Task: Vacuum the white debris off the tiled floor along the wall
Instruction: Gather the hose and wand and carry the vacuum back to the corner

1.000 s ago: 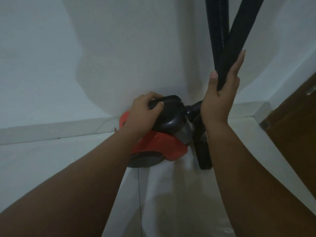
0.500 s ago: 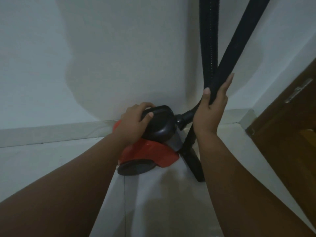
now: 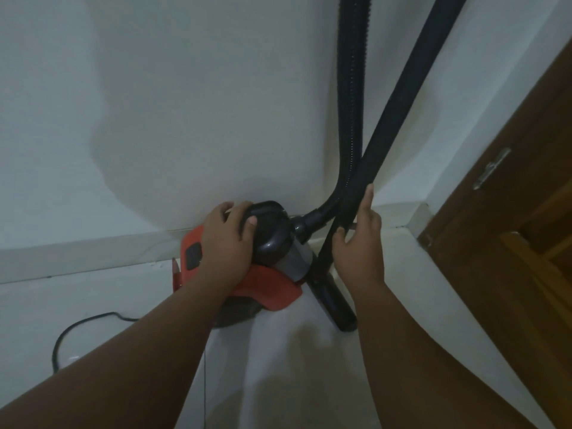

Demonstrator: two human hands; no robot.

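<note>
A red canister vacuum cleaner [image 3: 266, 289] sits on the tiled floor [image 3: 278, 373] hard against the white wall [image 3: 185, 103], at the foot of the pale skirting [image 3: 77, 255]. The left hand [image 3: 229, 243] grips its black domed top: the fingers [image 3: 227, 209] curl over the far side and the thumb presses the near side, so the red body lies just below and to either side of that hand.

The right hand [image 3: 360, 246] holds the black wand [image 3: 402, 97] low down. The thumb hooks round the wand's left side, and one finger lies straight up along its right side, pinching the tube between them. Below this hand the wand's wider end stands on the floor, just beside the canister. Above it the wand leans up to the right and out of view.

The ribbed hose [image 3: 351, 103] leaves the canister's front socket between the two hands. It crosses the wand just above the right hand and rises out of the frame.

A black power cord [image 3: 77, 328] loops on the floor at left. A wooden door [image 3: 510, 258] with a metal handle [image 3: 492, 168] stands at right.
</note>
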